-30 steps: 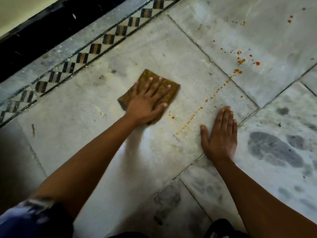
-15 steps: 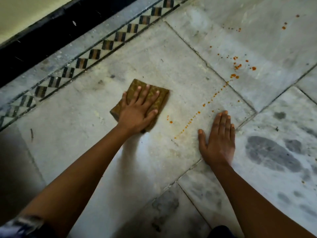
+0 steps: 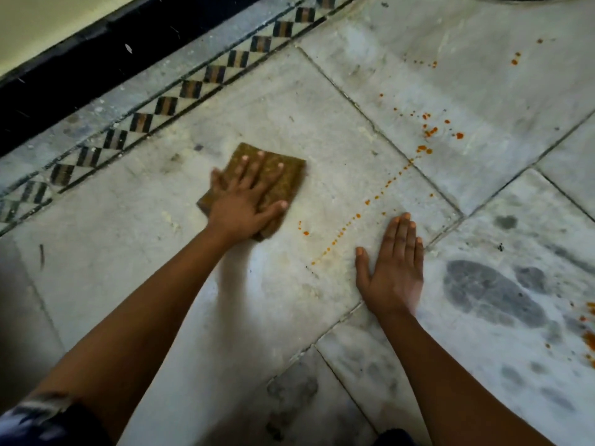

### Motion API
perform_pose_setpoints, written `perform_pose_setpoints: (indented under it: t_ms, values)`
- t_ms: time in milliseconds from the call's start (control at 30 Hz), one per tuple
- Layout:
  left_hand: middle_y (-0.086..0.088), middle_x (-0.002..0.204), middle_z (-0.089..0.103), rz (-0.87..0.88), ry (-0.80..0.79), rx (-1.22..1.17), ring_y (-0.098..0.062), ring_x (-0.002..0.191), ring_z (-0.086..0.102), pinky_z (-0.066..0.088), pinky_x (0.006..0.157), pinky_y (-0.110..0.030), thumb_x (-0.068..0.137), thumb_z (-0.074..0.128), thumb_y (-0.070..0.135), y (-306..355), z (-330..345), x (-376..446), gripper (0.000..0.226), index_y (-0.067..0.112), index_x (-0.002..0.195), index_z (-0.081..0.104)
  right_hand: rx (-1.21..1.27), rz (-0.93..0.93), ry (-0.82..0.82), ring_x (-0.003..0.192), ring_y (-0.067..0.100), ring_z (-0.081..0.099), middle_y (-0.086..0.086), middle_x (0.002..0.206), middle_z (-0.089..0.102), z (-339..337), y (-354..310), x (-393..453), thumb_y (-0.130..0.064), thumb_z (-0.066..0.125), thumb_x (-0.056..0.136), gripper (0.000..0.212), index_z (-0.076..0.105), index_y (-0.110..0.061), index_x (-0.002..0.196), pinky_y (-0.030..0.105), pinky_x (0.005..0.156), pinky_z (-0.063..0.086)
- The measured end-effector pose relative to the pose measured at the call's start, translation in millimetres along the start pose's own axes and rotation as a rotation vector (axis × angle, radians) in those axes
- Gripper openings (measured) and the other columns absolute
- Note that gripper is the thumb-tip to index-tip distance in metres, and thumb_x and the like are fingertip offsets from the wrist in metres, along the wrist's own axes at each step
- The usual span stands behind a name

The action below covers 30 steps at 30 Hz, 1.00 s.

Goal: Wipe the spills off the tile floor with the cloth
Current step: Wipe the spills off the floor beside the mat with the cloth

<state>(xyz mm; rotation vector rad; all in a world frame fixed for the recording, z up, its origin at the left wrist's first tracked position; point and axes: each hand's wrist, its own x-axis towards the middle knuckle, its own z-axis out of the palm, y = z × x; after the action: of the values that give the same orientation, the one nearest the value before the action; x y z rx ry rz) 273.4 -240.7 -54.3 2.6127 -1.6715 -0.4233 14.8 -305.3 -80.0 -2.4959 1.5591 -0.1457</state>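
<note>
Left hand (image 3: pixel 245 201): flat, fingers spread, pressing brown cloth (image 3: pixel 283 175) mid-tile on marble floor (image 3: pixel 322 156) | Right hand (image 3: pixel 394 272): flat, bracing at tile's near corner | Left: orange drip trail (image 3: pixel 357 216), splatter (image 3: pixel 429 132), probably more at right edge | Progress: early.

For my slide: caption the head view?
Left hand presses brown cloth on tile floor beside orange spills; right hand braces flat.
</note>
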Motion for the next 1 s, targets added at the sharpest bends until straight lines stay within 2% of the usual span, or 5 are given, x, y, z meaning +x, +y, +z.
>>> perform_pose_setpoints:
  t_ms: [133, 400, 633, 867, 1000]
  values:
    - [0.001, 0.159, -0.006, -0.226, -0.017, -0.083, -0.026, 0.145, -0.009, -0.004, 0.108, -0.064, 0.089, 0.03, 0.065, 3, -15, 54, 0.066, 0.044, 0.146, 0.004, -0.006, 0.005, 0.002, 0.14, 0.032, 0.023, 0.022, 0.151, 0.022, -1, 0, -1, -0.048, 0.028, 0.089, 0.075, 0.021, 0.004, 0.144, 0.036, 0.114, 0.006]
    - [0.006, 0.159, -0.004, 0.179, -0.063, 0.056, -0.02, 0.145, -0.006, -0.004, 0.11, -0.057, 0.076, 0.008, 0.071, 53, 6, 10, 0.072, 0.046, 0.143, -0.003, -0.001, 0.007, -0.024, 0.142, 0.03, 0.017, 0.02, 0.153, 0.017, -2, 2, -4, -0.05, 0.023, 0.09, 0.076, 0.017, 0.002, 0.145, 0.036, 0.115, 0.005]
    - [0.004, 0.159, -0.006, -0.131, -0.062, -0.06, -0.024, 0.145, -0.009, -0.002, 0.109, -0.062, 0.094, 0.028, 0.057, 37, -12, 40, 0.06, 0.042, 0.146, 0.003, 0.013, -0.068, -0.07, 0.144, 0.026, 0.007, 0.017, 0.155, 0.008, -10, 12, -5, -0.049, 0.016, 0.091, 0.074, 0.008, -0.001, 0.147, 0.03, 0.114, -0.005]
    - [0.005, 0.159, 0.001, 0.14, -0.025, 0.013, -0.022, 0.146, -0.001, -0.004, 0.109, -0.059, 0.081, 0.01, 0.066, 74, 21, -26, 0.067, 0.045, 0.145, 0.005, -0.019, 0.065, -0.038, 0.144, 0.029, 0.007, 0.02, 0.155, 0.008, -16, 39, 6, -0.049, 0.012, 0.089, 0.077, 0.009, 0.002, 0.146, 0.036, 0.115, -0.001]
    - [0.004, 0.159, -0.001, 0.025, 0.008, 0.03, -0.021, 0.146, -0.004, -0.008, 0.11, -0.057, 0.083, 0.013, 0.066, 28, 8, -6, 0.067, 0.043, 0.145, 0.004, -0.022, 0.076, -0.026, 0.144, 0.029, 0.007, 0.02, 0.155, 0.008, -12, 44, 10, -0.05, 0.012, 0.09, 0.077, 0.009, 0.002, 0.146, 0.035, 0.115, -0.002]
